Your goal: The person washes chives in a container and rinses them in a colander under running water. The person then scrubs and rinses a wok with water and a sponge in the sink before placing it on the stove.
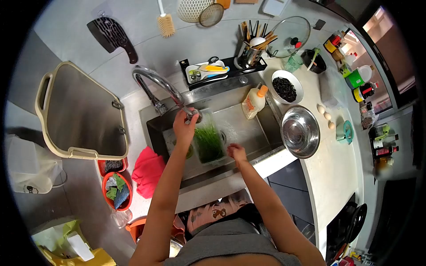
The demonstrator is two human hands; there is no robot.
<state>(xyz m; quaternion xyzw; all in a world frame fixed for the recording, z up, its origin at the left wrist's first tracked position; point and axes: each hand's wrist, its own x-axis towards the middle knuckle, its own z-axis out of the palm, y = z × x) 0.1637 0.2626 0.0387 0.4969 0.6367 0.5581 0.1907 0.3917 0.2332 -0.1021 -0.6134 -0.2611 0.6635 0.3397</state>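
My left hand is up at the end of the chrome faucet, with its fingers closed round the spray head. Below it in the steel sink is a clear rectangular container with thin green stalks, like chives, lying in it. My right hand hovers beside the container's right side, fingers loosely apart and nothing in them. A pump bottle with an orange top stands in the sink's far right part. Something green, partly hidden by my left arm, lies left of the container.
Right of the sink are a metal bowl, a white bowl of black food and several eggs. Behind it runs a black rack. A pink cloth and a large cutting board are on the left.
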